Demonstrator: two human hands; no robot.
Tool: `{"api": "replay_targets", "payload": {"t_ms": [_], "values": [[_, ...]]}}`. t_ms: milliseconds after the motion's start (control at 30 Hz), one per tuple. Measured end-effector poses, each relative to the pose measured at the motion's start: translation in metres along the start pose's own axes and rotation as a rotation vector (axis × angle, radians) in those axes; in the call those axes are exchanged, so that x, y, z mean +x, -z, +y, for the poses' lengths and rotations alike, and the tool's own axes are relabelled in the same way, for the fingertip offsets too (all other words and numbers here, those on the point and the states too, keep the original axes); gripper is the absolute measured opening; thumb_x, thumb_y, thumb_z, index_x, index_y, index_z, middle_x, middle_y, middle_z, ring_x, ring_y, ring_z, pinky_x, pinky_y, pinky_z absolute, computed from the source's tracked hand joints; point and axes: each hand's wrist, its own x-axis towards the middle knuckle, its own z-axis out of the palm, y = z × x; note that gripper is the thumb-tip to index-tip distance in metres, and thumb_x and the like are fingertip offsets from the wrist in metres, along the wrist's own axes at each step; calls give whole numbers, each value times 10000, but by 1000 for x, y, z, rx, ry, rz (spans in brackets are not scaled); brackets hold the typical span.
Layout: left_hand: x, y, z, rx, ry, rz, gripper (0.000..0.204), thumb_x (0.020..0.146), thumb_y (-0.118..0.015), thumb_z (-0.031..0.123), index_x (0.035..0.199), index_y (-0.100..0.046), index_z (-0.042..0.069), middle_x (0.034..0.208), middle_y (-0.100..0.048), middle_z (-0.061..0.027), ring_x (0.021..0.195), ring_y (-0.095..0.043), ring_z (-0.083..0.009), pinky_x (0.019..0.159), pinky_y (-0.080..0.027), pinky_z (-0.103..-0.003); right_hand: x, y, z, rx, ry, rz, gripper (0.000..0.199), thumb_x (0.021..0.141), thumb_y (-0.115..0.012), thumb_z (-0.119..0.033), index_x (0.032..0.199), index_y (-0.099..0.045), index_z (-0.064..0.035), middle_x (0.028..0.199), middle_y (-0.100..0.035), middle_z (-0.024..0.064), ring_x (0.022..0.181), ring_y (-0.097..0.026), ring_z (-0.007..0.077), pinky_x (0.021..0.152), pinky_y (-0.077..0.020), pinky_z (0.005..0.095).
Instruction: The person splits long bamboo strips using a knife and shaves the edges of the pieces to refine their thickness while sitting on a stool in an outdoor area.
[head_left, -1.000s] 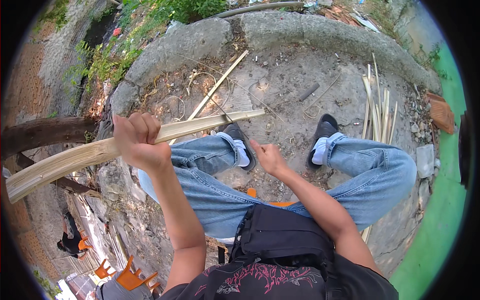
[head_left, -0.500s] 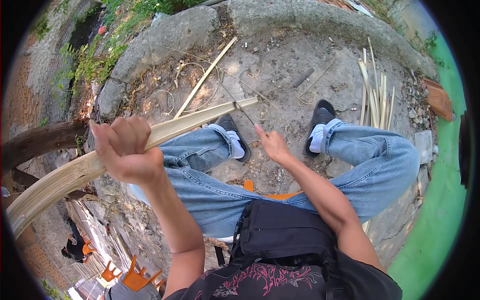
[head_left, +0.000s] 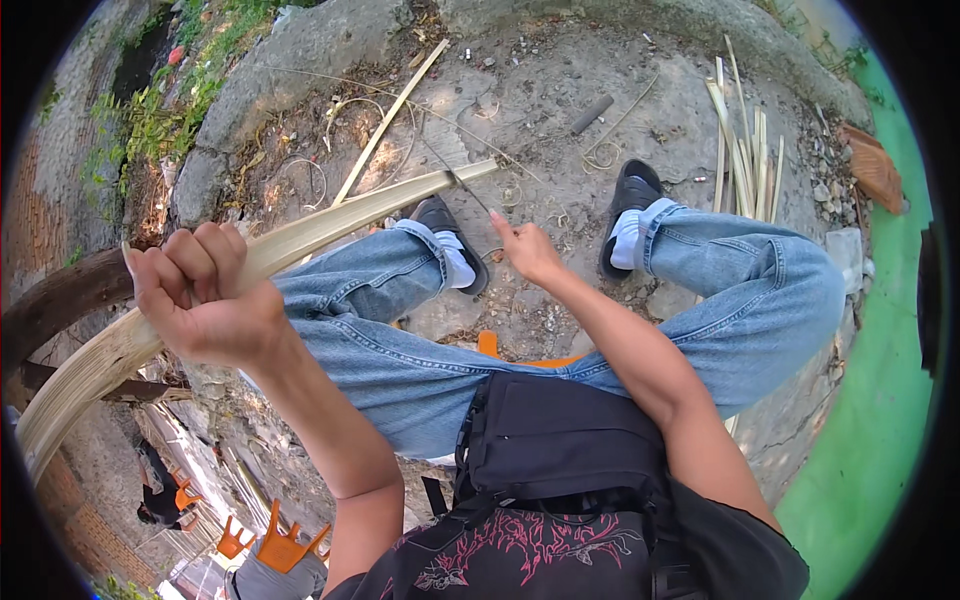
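My left hand (head_left: 205, 295) is closed in a fist around a long pale strip of split bamboo or similar wood (head_left: 330, 227). The strip bends away past the fist to the lower left, and its tapered far end reaches over my left foot. A thin dark knife (head_left: 470, 192) lies across the strip close to that end. My right hand (head_left: 530, 250) grips the knife, index finger stretched along it; the handle is hidden in the palm.
I sit with knees apart, black sandals (head_left: 632, 200) on rough ground. A loose strip (head_left: 395, 118) lies beyond the left foot, a bundle of strips (head_left: 745, 165) at the right. A dark branch (head_left: 75, 290) stands left. Another person (head_left: 158, 490) and orange stools (head_left: 285, 545) are at lower left.
My left hand has moved left, away from the strip's far end. The knife still crosses the strip at about the same spot. The whole view has shifted slightly.
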Motion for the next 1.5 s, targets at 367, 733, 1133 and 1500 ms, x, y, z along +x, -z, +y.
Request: {"api": "replay_targets", "payload": {"t_ms": [367,733,1133,1500], "values": [[-2,-11,2,24,9,110,430,954,-423,251,612,-174,176,516,-132,38,444,-114,-78,443,-121,-265,5,9,-3,-111,-96,32,829,858,-410,-664,536,-545,88,513,-520,232,504,-537,335,562,-428,446],[-5,-18,1,62,0,124,416,957,-402,230,597,-204,166,504,-159,23,437,-133,-94,453,-148,-272,-23,5,-33,164,169,86,784,876,-405,-652,537,-521,46,501,-496,160,517,-524,250,570,-431,395],[-8,-28,0,97,46,177,406,957,-379,223,598,-197,169,505,-151,21,436,-131,-98,450,-152,-274,-40,22,-67,-51,106,20,789,863,-394,-659,592,-608,50,565,-565,260,594,-591,390,616,-450,452],[4,-27,-6,81,37,50,394,949,-362,231,597,-197,165,508,-158,17,438,-132,-100,467,-164,-278,-27,37,-80,-30,126,1,812,865,-404,-661,527,-533,66,467,-481,167,490,-497,240,538,-403,425]]}}
